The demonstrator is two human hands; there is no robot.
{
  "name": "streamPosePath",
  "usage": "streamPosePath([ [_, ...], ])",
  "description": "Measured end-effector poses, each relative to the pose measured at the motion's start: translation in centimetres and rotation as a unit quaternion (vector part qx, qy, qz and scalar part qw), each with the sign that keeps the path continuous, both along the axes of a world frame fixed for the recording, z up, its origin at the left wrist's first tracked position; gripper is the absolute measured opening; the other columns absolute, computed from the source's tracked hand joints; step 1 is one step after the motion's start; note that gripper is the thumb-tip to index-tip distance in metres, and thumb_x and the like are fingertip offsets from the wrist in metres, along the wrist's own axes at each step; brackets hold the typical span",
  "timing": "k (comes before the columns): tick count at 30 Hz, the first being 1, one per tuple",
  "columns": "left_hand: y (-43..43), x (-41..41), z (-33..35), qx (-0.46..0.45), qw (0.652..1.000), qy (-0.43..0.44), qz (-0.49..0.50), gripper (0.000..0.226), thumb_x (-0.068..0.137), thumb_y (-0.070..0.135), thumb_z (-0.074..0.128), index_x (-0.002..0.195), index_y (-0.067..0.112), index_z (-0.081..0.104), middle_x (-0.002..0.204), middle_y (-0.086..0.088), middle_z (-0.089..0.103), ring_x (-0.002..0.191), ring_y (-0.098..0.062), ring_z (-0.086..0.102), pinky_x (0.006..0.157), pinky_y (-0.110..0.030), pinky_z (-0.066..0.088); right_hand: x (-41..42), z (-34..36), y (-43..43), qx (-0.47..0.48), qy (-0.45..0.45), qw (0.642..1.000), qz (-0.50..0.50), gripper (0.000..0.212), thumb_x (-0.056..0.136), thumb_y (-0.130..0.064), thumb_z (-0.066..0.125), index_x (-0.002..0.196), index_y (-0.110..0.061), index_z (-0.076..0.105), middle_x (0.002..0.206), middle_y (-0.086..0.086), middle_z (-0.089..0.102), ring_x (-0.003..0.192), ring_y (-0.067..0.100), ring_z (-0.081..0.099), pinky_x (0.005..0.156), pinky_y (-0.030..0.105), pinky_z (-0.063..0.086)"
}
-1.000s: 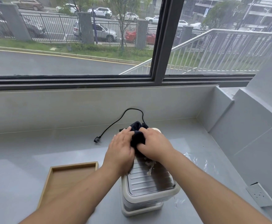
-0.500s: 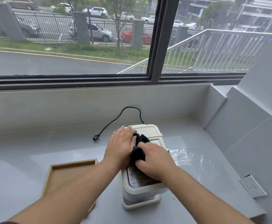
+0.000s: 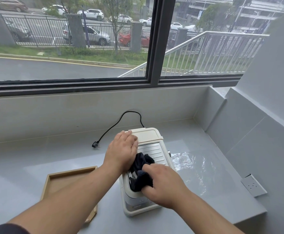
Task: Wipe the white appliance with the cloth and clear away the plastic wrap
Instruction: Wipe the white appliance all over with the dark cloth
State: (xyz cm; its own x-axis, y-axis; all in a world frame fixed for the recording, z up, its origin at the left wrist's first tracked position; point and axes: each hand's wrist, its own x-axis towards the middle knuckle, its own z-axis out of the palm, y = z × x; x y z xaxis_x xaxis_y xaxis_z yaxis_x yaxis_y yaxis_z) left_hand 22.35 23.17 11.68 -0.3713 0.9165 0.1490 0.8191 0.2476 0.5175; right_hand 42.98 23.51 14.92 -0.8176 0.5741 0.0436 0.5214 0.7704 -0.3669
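Right hand (image 3: 163,184) bunched around dark cloth (image 3: 140,172), pressing it on ribbed top of white appliance (image 3: 148,137). Left hand (image 3: 122,149) flat, fingers extended, bracing appliance, gripping nothing. Plastic wrap (image 3: 193,164) on counter (image 3: 36,157), just right of appliance.

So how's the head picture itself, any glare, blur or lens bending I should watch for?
Head view: soft daylight from the window, only faint shadows. Glare on the plastic wrap hides its edges. Wide-angle bending curves the window frame and railing. The white appliance, dark cloth, left hand and right hand are reasonably sharp.
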Motion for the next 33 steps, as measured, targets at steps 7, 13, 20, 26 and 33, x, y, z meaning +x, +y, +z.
streamPosePath([
  [7,0.0,-0.1,-0.3,-0.011,1.000,0.013,-0.003,0.037,0.100,0.041,0.053,0.133,0.028,0.061,0.162,0.004,0.044,0.154,-0.021,0.026,0.123,-0.041,0.029,1.3,0.6,2.8,0.001,-0.029,0.999,-0.032,0.021,0.081,-0.043,0.050,0.083,-0.022,0.045,0.078,-0.003,0.057,0.075,0.023,0.052,0.065,0.041,0.045],
  [13,-0.2,0.0,0.1,-0.022,1.000,0.012,-0.006,0.055,0.089,0.056,0.047,0.135,0.029,0.059,0.164,0.005,0.040,0.156,-0.020,0.021,0.121,-0.044,0.033,-0.1,0.5,5.9,-0.015,-0.032,0.995,-0.093,0.018,0.081,-0.039,0.049,0.085,-0.022,0.047,0.084,0.000,0.061,0.082,0.030,0.056,0.066,0.041,0.047],
  [20,-0.3,0.1,0.4,-0.042,0.999,0.029,-0.019,0.060,0.090,0.064,0.050,0.139,0.030,0.056,0.167,0.005,0.035,0.158,-0.020,0.016,0.124,-0.042,0.029,-3.6,0.5,8.9,-0.012,-0.042,0.992,-0.114,0.014,0.079,-0.037,0.045,0.086,-0.024,0.044,0.084,-0.001,0.052,0.088,0.035,0.058,0.066,0.039,0.040],
  [26,0.0,-0.5,-0.3,-0.039,0.998,0.038,-0.002,0.041,0.105,0.043,0.045,0.141,0.026,0.057,0.165,0.001,0.040,0.157,-0.024,0.021,0.127,-0.045,0.019,-6.8,0.0,10.9,0.004,-0.046,0.994,-0.100,0.012,0.079,-0.037,0.047,0.085,-0.028,0.042,0.091,0.004,0.062,0.089,0.036,0.061,0.062,0.036,0.036],
  [33,0.1,0.1,0.5,0.013,1.000,0.020,-0.007,0.048,0.102,0.019,0.046,0.150,0.015,0.050,0.155,-0.001,0.052,0.151,-0.025,0.034,0.126,-0.040,0.023,-9.1,0.8,11.6,0.050,-0.024,0.993,-0.102,0.019,0.085,-0.035,0.052,0.098,-0.021,0.053,0.097,0.008,0.057,0.096,0.038,0.058,0.073,0.040,0.042],
])
